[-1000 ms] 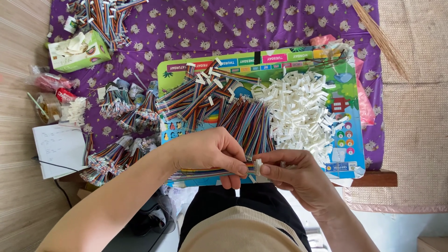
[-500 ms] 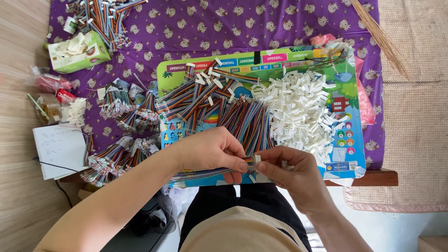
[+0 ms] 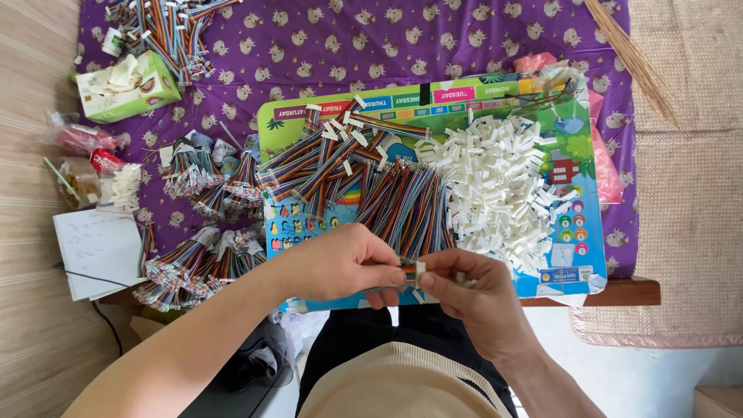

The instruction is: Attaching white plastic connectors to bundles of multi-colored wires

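I see both hands at the near tabletop edge: left hand [image 3: 340, 267] pinching one thin ribbon cable [image 3: 393, 272], right hand [image 3: 472, 290] pinching one white connector [image 3: 420, 268] at the cable's end, fingertips of both nearly touching. One colourful board [image 3: 576, 166] lies on the purple cloth [image 3: 402, 46]. On the board: one heap of white connectors [image 3: 499, 182], too many to count, and two fans of striped cables [image 3: 406, 205]. Left of the board, roughly six tied cable bundles [image 3: 197, 259]. One more cable pile [image 3: 166, 27] top left, beside one green box [image 3: 128, 85]. One paper sheet [image 3: 97, 251] far left.
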